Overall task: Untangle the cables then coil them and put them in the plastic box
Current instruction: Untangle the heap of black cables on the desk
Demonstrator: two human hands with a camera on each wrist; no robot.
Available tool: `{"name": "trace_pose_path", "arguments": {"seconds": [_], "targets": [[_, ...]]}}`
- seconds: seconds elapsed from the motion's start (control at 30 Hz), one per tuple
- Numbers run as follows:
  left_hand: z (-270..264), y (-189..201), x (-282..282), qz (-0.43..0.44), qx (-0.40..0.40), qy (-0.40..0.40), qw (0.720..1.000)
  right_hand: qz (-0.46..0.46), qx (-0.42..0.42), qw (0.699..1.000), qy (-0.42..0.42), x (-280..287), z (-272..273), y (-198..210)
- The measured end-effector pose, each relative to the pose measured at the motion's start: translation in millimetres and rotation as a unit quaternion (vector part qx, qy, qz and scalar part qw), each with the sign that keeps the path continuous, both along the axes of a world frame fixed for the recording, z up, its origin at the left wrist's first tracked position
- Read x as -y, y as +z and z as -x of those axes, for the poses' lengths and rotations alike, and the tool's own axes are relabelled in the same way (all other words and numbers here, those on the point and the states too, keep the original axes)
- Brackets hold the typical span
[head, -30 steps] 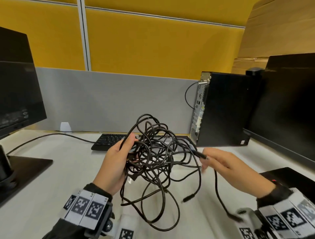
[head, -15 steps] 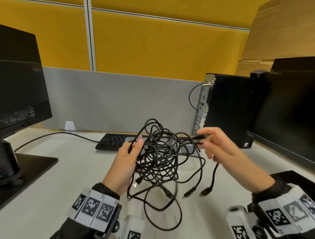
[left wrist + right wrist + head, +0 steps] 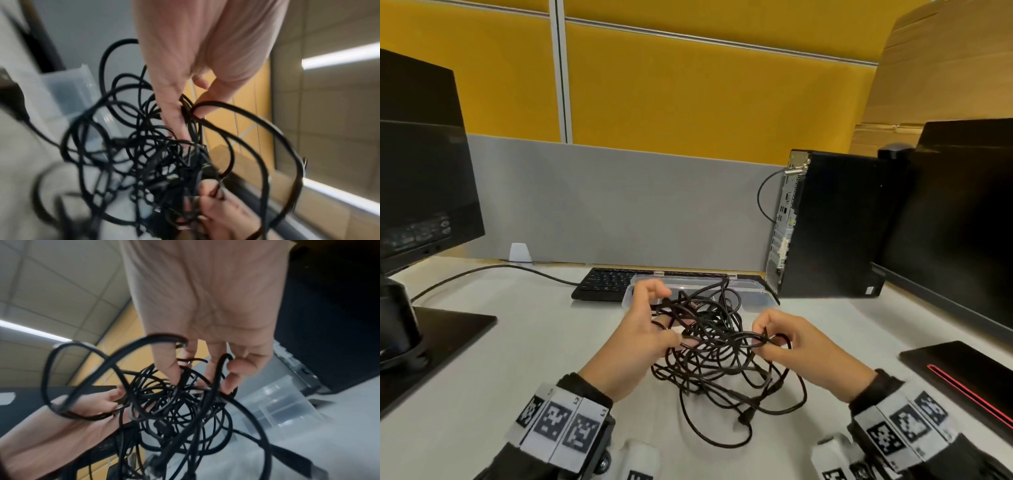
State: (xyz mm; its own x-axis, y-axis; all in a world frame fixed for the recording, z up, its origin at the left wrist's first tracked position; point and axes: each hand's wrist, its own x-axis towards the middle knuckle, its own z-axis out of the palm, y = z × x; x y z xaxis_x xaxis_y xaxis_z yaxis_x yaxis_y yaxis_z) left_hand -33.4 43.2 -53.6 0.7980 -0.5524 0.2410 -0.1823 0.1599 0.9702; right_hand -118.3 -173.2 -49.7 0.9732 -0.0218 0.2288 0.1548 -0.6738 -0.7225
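Note:
A tangle of thin black cables (image 3: 715,346) hangs between my two hands just above the white desk, its lower loops trailing on the desktop. My left hand (image 3: 650,329) grips the tangle's left side, fingers hooked among the strands (image 3: 185,113). My right hand (image 3: 774,337) pinches a few strands at the right edge (image 3: 224,369). Behind the bundle lies the clear plastic box (image 3: 753,291), low and rectangular, partly hidden by the cables. Plug ends dangle below (image 3: 744,418).
A black keyboard (image 3: 602,286) sits behind the box against the grey partition. A black computer tower (image 3: 828,226) stands at the right, with monitors (image 3: 424,178) at both sides and a dark stand base (image 3: 962,373) near my right wrist.
Both hands have lowered the tangle towards the desk. My right hand let go of the single plug end it held up and now pinches strands at the bundle's right side. The box has come into view.

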Motion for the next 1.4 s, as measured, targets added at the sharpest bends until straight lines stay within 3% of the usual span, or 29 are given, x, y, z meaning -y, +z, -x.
{"name": "trace_pose_path", "arguments": {"seconds": [0.1,0.27,0.37,0.43,0.53,0.6,0.63,0.7,0.83,0.97,1.03,1.1,1.17,1.2,1.3,1.33,1.4], "targets": [[-5,-8,-2,-0.05,0.11,0.028,0.992,-0.05,-0.052,0.997,-0.021,9,0,-7],[-6,-1,-9,-0.148,0.253,0.068,0.954,-0.098,-0.093,0.991,0.014,10,1,-18],[-9,4,-14,-0.246,0.342,0.074,0.904,-0.098,-0.106,0.989,0.025,9,3,-13],[-11,5,-15,-0.298,0.383,0.097,0.869,-0.043,-0.116,0.992,0.022,9,2,-8],[-7,5,-13,-0.318,0.442,0.169,0.821,0.13,-0.003,0.991,-0.032,0,3,11],[-6,5,-13,-0.306,0.474,0.183,0.805,0.129,0.115,0.985,-0.021,-25,2,29],[-6,6,-13,-0.294,0.485,0.186,0.802,0.123,0.127,0.984,0.007,-38,-1,35],[-7,3,-13,-0.26,0.485,0.175,0.817,0.137,0.084,0.985,0.069,-62,-13,34],[-7,2,-15,-0.127,0.387,0.142,0.902,0.127,0.071,0.988,0.059,-68,-33,15],[-10,6,-13,0.057,0.138,0.154,0.977,0.12,0.062,0.991,0.022,-50,-37,12],[-6,10,-13,0.121,0.022,0.127,0.984,0.121,0.065,0.99,0.012,-40,-37,15],[-4,13,-15,0.12,-0.027,0.118,0.985,0.124,0.062,0.99,0.014,-33,-36,17],[-5,15,-17,0.059,0.022,0.146,0.987,0.149,0.051,0.987,0.02,-32,-35,17],[-6,15,-19,0.01,0.096,0.177,0.979,0.172,0.049,0.984,0.02,-34,-34,18],[2,16,-21,-0.158,0.341,0.193,0.906,0.295,0.074,0.953,0.014,-51,-30,19],[6,16,-19,-0.186,0.371,0.17,0.894,0.337,0.086,0.938,0.01,-57,-30,19],[12,16,-14,-0.19,0.375,0.137,0.897,0.385,0.107,0.916,-0.005,-63,-30,16]]}}
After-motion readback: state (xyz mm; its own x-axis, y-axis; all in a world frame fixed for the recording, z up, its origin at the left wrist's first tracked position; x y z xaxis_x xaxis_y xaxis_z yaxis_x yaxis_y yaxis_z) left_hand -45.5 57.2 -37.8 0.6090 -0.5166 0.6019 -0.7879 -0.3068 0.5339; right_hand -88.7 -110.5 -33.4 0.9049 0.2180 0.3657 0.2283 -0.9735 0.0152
